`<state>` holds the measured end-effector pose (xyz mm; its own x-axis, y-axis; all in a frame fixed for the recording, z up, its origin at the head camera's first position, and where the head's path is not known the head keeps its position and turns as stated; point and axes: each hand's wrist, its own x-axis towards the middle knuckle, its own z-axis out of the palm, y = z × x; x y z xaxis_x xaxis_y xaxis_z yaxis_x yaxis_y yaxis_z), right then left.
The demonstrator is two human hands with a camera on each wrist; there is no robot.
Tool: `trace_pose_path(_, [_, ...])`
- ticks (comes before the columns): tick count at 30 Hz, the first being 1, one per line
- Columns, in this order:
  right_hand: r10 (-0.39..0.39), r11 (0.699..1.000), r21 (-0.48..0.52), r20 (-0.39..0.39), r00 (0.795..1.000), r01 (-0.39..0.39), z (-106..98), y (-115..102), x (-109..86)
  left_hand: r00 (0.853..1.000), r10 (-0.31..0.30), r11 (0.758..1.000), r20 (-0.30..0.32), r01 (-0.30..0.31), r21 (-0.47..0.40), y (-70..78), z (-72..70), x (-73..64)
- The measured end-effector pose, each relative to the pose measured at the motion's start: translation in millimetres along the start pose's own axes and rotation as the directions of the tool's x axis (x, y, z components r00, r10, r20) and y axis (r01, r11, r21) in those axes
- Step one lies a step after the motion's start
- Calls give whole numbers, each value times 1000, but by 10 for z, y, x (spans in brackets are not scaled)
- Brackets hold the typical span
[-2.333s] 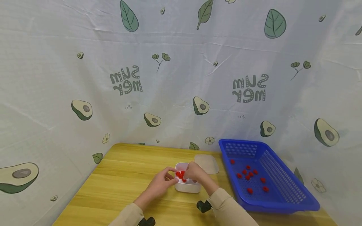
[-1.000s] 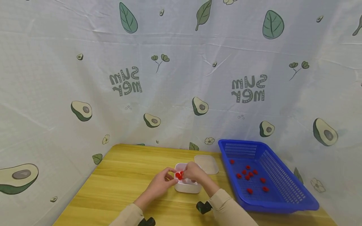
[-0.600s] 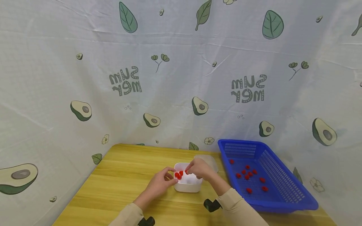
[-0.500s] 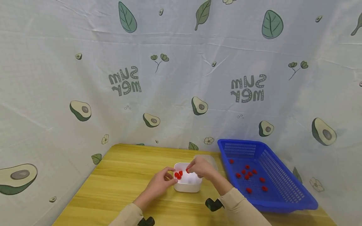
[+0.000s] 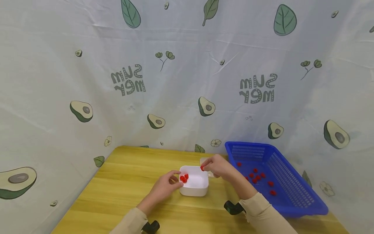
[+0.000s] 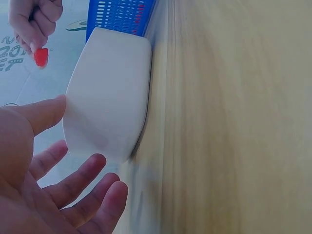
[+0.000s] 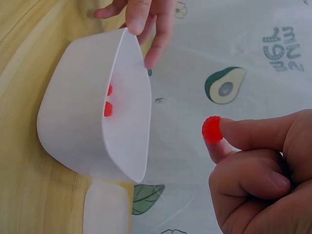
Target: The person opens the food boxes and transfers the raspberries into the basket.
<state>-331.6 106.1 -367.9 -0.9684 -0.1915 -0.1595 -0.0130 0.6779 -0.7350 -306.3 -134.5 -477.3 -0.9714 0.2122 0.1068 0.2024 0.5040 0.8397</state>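
Note:
A red raspberry [image 7: 211, 129] is pinched between the thumb and index finger of my right hand [image 5: 217, 166], above the right rim of a white plastic box [image 5: 193, 191]. Inside the box, several raspberries [image 5: 183, 178] cluster at the left. My left hand [image 5: 163, 187] lies along the box's left side, thumb at the near corner and a finger at the far one. In the left wrist view, that hand's other fingers [image 6: 80, 180] spread loosely, off the box. A blue perforated basket [image 5: 295, 191] at the right contains more raspberries [image 5: 257, 178].
A translucent lid [image 7: 105, 207] lies on the table beyond the box, partly hidden by my right hand in the head view. The wooden table [image 5: 125, 175] meets a printed curtain [image 5: 175, 97] at the back. The basket's wall rises close to my right forearm.
My right hand has lifted out of the box and moved right with a raspberry. The left hand has stayed at the box. The head view has tilted slightly.

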Motion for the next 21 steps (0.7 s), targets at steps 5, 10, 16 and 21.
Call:
trace_pose_path(5, [-16,997,74,-1,1000,16,-95,73,-48,1000,15,1000,-7,-15,7,-42,-14,10])
trace_pose_path(10, [-35,989,143,0,999,34,-255,194,-121,1000,19,1000,1,-19,24,-29,-5,22])
trace_pose_path(16, [-27,983,181,-23,999,31,-488,259,-189,1000,3,999,12,-4,42,9,-37,19])
trace_pose_path(21, [-13,988,155,-53,998,21,-650,315,-212,1000,-9,999,14,8,46,16,-65,10])
